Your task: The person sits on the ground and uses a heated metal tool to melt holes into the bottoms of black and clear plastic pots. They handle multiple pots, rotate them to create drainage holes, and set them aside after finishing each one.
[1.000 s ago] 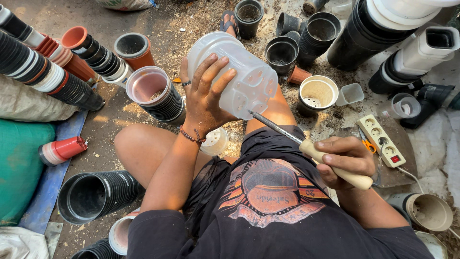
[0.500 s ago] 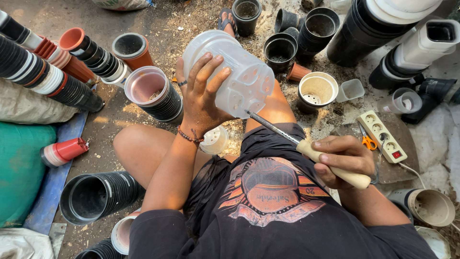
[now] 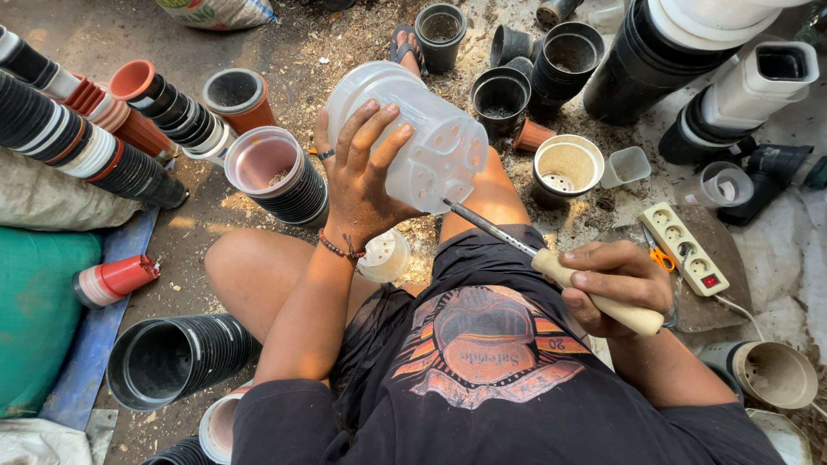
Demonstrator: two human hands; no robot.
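Pot (image 3: pixel 413 138), a translucent white plastic one, is lying on its side in the air above the person's knees, its base with several round holes turned toward the right hand, which looks like a way of keeping that base open to the tool. The left hand (image 3: pixel 362 185) is spreading its fingers over the pot's wall and clamping it steady. The right hand (image 3: pixel 616 284) is closing around the pale wooden handle of an iron (image 3: pixel 551 263), whose thin metal rod is slanting up so that its tip is touching the pot's base near the lower edge. A power strip (image 3: pixel 685 250) is lying just beside that hand, with orange-handled scissors (image 3: pixel 659 254) against it. Around the legs, nested stacks of black pots (image 3: pixel 172 357) are lying on their sides, open mouths showing empty. A cream pot (image 3: pixel 564 168) is standing upright, holding only a drilled bottom and some grit; a black pot (image 3: pixel 500 99) near it is holding a little debris.
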